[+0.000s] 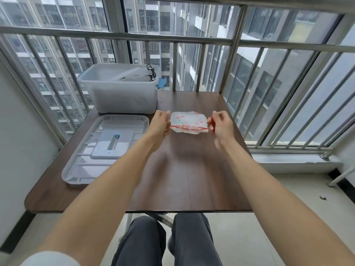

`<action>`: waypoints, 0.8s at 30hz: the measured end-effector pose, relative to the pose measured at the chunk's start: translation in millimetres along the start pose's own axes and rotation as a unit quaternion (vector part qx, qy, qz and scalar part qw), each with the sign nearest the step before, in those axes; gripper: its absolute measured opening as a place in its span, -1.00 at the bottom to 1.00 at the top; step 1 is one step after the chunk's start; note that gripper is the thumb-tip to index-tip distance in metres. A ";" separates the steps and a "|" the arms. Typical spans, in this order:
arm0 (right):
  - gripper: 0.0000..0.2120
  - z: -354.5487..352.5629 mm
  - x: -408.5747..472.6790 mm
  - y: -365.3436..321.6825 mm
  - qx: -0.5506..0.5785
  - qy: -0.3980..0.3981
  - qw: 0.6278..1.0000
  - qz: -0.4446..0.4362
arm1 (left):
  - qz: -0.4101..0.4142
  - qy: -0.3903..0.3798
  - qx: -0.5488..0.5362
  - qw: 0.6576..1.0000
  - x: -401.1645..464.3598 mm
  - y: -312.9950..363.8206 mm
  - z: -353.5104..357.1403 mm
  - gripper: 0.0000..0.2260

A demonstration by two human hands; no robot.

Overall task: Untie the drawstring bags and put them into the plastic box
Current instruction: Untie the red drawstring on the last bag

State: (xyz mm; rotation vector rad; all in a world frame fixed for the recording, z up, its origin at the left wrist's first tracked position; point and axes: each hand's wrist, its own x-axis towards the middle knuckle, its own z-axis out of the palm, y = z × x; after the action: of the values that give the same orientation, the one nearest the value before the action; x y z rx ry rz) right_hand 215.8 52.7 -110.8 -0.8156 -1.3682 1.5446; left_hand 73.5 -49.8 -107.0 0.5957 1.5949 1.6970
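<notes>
While both hands work at the same cord, the left hand (160, 123) has its fingers curled round one end of the red drawstring (192, 128) and the right hand (221, 124) pinches the other end, the cord running taut between them. Strung on that cord hangs a small translucent drawstring bag (189, 121) printed with red marks, held up between the two hands above the dark wooden table (192, 179), its gathered mouth toward the person.

By its looks the bag is thin, limp film: very light, easily crumpled, likely slippery, so the cord ends or the puckered mouth seem the safest places to hold, not the slack body.

Beyond the left fingers and farther from the person stands the clear plastic box (123, 96), well apart from the bag; it already holds something pale, and black cords (151, 72) hang over its far right rim. Nearer, beside the left forearm, the box's lid (103, 148) lies flat on the table.
</notes>
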 end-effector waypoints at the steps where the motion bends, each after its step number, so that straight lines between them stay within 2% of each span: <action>1: -0.76 -1.4 -1.0 -1.6 -0.153 -0.039 0.985 -0.077 | 0.073 -0.001 0.176 0.982 -0.2 -1.0 -2.1 -0.80; 2: -0.79 -2.9 -0.2 -3.0 -0.279 -0.080 0.945 -0.151 | 0.142 -0.016 0.319 0.937 -0.4 -1.0 -4.6 -0.83; 4: -0.83 -7.6 4.7 -3.7 -0.443 -0.154 0.848 -0.247 | 0.233 -0.048 0.477 0.846 -1.6 2.1 -8.5 -0.80; 7: -0.88 -16.5 11.3 0.9 -0.585 -0.208 0.713 -0.327 | 0.286 -0.061 0.568 0.769 -1.8 4.9 -11.1 -0.79; 9: -0.81 -20.7 14.3 6.9 -0.628 -0.200 0.677 -0.328 | 0.293 -0.060 0.613 0.731 -1.3 2.2 -12.4 -0.75; 13: -0.96 -13.2 4.9 0.5 -0.679 -0.156 0.669 -0.260 | 0.282 -0.037 0.653 0.702 3.5 0.4 -13.2 -0.85; 15: -0.91 -7.3 2.3 -1.2 -0.707 -0.138 0.657 -0.222 | 0.266 -0.027 0.667 0.695 2.5 2.1 -9.3 -0.84; 17: -0.87 -2.9 -1.6 0.6 -0.709 -0.123 0.667 -0.191 | 0.243 -0.004 0.680 0.692 -0.8 2.5 -6.8 -0.79; 19: -0.85 0.1 -6.3 3.8 -0.700 -0.122 0.686 -0.156 | 0.199 0.012 0.680 0.706 -3.5 -0.1 -6.9 -0.76; 21: -0.81 1.0 -11.4 4.2 -0.694 -0.119 0.699 -0.128 | 0.137 0.001 0.660 0.739 -7.1 -2.3 -8.2 -0.76; 24: -0.84 3.9 -20.0 -0.6 -0.655 -0.115 0.742 -0.085 | 0.086 -0.015 0.612 0.786 -11.8 -1.9 -6.8 -0.77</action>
State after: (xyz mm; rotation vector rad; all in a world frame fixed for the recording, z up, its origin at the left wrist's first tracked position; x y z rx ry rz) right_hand 220.1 32.8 -111.2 -1.2298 -2.6458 0.2958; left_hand 76.2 -63.2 -108.0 1.3805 2.5623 0.4947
